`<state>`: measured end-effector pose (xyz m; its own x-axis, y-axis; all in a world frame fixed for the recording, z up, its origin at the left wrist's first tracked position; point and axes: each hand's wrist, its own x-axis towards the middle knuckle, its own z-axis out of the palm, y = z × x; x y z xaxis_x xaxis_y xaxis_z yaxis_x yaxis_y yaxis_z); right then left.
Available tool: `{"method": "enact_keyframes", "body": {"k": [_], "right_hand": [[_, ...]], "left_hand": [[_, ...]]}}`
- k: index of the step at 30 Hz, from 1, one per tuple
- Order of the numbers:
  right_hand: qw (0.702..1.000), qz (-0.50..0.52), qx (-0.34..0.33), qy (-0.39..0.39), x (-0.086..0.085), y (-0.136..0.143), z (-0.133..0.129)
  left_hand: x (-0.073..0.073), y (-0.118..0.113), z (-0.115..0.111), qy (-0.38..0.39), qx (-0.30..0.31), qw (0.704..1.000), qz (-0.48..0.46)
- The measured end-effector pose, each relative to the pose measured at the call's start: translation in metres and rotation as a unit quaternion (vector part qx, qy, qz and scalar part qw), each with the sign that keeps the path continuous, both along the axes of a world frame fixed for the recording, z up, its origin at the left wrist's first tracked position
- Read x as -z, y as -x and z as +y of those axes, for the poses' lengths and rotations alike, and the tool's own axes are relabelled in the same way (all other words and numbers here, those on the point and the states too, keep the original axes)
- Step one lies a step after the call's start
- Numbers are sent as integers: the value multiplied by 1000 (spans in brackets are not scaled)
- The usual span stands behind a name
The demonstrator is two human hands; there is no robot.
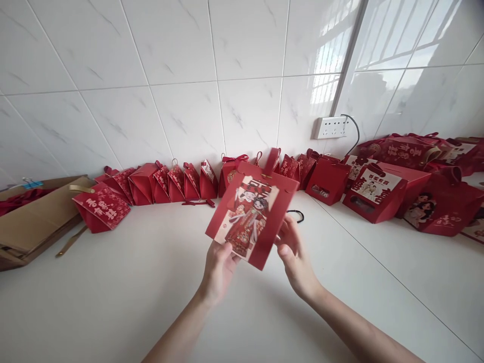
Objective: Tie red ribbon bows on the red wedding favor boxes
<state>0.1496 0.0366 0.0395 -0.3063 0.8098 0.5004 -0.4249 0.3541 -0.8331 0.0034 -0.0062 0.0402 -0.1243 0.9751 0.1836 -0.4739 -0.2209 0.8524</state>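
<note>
A red gift box (249, 212) is held up, tilted, above the white surface. Its front carries a cartoon couple in red and gold dress, and a red ribbon loop (271, 160) rises from its top. My left hand (220, 269) grips its lower left corner, thumb on the front, the other fingers mostly behind. Beside the right edge is my right hand (297, 259), fingers curved and apart from the thumb. Some of its fingertips pass behind the box, so I cannot tell whether they touch it.
Similar red boxes (177, 184) line the tiled wall, with larger ones (378, 191) at right. A brown paper bag (38, 222) lies at left near a gold strap (71, 242). A black loop (300, 217) lies behind my right hand. A power strip (330, 127) hangs on the wall.
</note>
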Motion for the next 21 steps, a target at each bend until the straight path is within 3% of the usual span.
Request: {"method": "enact_keyframes", "body": {"k": [6,13,21], "right_hand": [[987,-69,-42,-137,2,0,-5],[966,-105,-44,-230,2,0,-11],[977,-106,4,-183,2,0,-8]], "left_hand": [[-11,0,0,109,-31,978,-173],[-13,1,-1,133,-19,969,-208],[-13,4,0,120,-11,976,-180]]}}
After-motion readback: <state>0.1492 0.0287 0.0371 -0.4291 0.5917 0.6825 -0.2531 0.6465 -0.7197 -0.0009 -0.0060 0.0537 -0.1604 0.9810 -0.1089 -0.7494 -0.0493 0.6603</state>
